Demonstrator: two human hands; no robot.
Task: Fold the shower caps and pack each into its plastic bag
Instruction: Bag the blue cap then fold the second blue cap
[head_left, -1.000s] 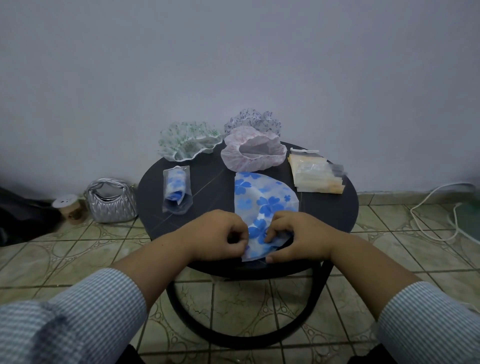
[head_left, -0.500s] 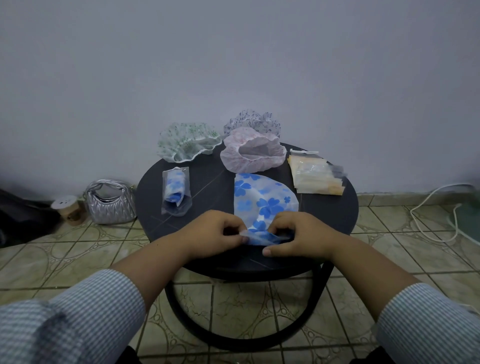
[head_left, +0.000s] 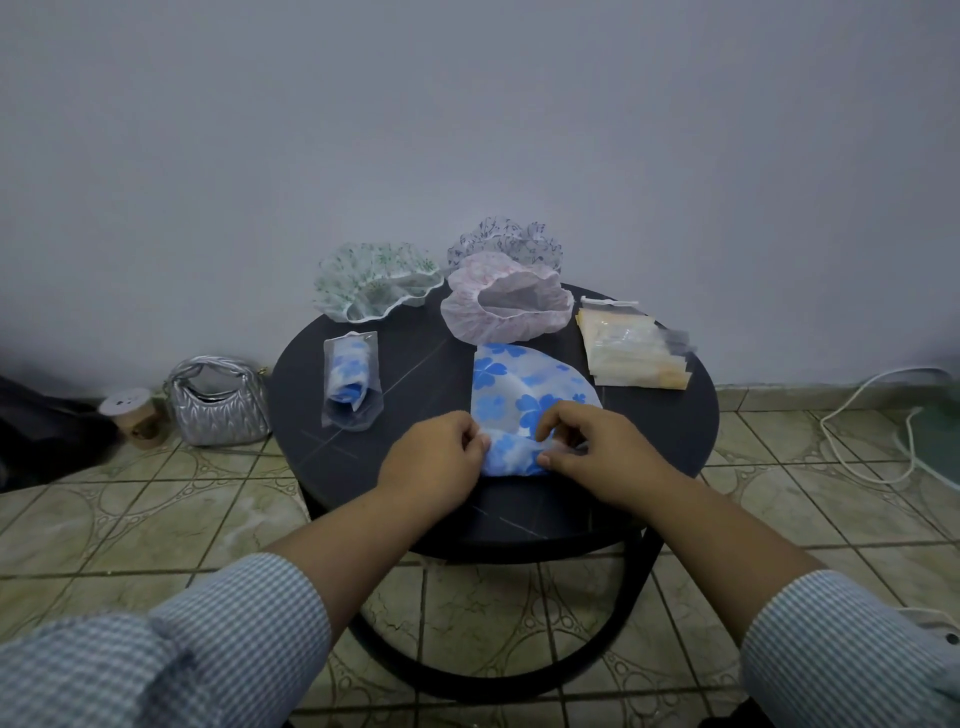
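A blue-flowered shower cap (head_left: 524, 395) lies folded flat on the round black table (head_left: 415, 364). My left hand (head_left: 434, 454) and my right hand (head_left: 597, 449) both pinch its near end, which is rolled up into a small bundle. A packed blue-flowered cap in a clear bag (head_left: 350, 382) lies at the table's left. Three loose caps sit at the back: green-patterned (head_left: 376, 278), pink (head_left: 506, 301) and purple-patterned (head_left: 506, 241). A stack of plastic bags (head_left: 631, 348) lies at the right.
A silver quilted handbag (head_left: 218, 400) and a paper cup (head_left: 132, 418) stand on the tiled floor left of the table, beside a dark bag (head_left: 41, 431). A white cable (head_left: 878, 415) runs over the floor at the right. The wall is close behind the table.
Both hands have rolled the cap's near end away from me, so less of the flat cap shows in front of them.
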